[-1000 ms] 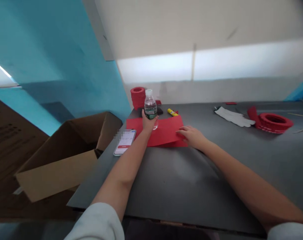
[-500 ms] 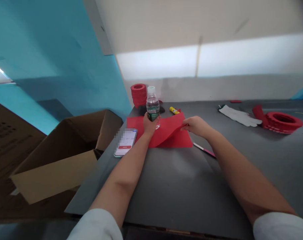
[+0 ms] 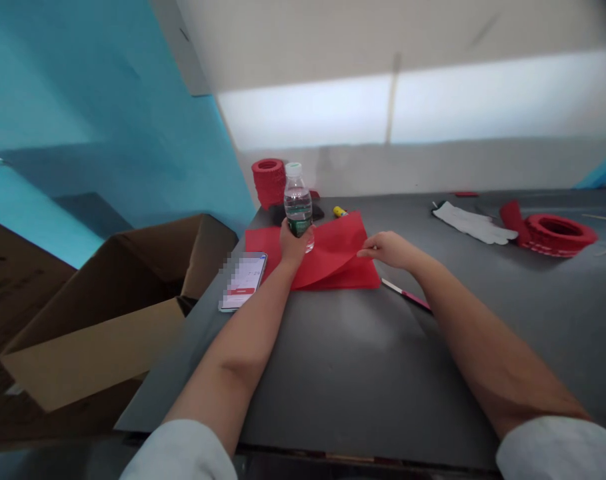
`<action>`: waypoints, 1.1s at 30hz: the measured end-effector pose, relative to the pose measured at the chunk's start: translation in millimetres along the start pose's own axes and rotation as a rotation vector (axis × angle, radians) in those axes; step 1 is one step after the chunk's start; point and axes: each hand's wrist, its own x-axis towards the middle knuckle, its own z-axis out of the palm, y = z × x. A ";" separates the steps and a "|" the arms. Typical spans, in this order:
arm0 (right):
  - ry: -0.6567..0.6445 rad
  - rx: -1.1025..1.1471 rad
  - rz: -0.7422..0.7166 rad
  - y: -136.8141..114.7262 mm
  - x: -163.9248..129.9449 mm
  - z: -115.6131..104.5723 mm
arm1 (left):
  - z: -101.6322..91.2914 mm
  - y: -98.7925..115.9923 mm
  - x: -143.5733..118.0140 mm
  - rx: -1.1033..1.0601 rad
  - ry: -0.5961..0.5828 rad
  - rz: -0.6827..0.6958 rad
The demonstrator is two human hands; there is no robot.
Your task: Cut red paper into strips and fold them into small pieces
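Around the red paper sheets [image 3: 333,257] on the grey table [image 3: 353,360] lie a phone [image 3: 243,281] at the left edge, a yellow glue stick [image 3: 339,212] and a stack of red rings [image 3: 268,180] behind, a thin pink stick [image 3: 405,295] just under the right arm, and a white glove [image 3: 473,225] well off to the right. Compared with a second ago, the top sheet's right corner is now lifted and curled where before it lay flat. The left hand [image 3: 293,243] is wrapped around an upright water bottle [image 3: 299,208], cap up, standing on the sheets, whose long side runs left to right, while the right hand [image 3: 390,249] pinches the raised corner.
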 end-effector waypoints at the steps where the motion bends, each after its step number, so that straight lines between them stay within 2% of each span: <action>1: 0.036 -0.016 0.021 -2.3 0.6 1.0 | 0.4 1.1 -1.1 -0.008 -0.001 -0.007; 5: 0.138 -0.032 0.134 -13.0 1.4 3.4 | 1.8 5.8 -5.6 0.001 0.015 -0.028; 7: 0.150 0.027 0.188 -16.2 0.7 3.2 | 2.1 7.0 -6.8 0.001 0.023 -0.017; 13: -0.013 0.441 0.337 -8.5 1.6 8.7 | 3.2 5.5 -6.9 -0.012 0.044 -0.023; 16: 0.014 0.756 0.391 -2.8 5.3 22.7 | 3.3 4.1 -6.6 -0.024 0.050 -0.017; 19: 0.084 0.803 0.371 -3.2 9.9 37.1 | 2.9 2.2 -5.8 -0.043 0.045 -0.011; 22: 0.149 0.806 0.340 -8.0 13.6 41.1 | 2.7 0.6 -5.0 -0.044 0.037 -0.009; 28: 0.311 0.806 0.247 -18.0 16.5 28.4 | 1.8 1.8 -3.4 -0.075 0.049 -0.004; 33: 0.391 0.808 0.210 -23.0 11.2 12.1 | -1.5 3.8 -1.9 -0.076 0.055 0.035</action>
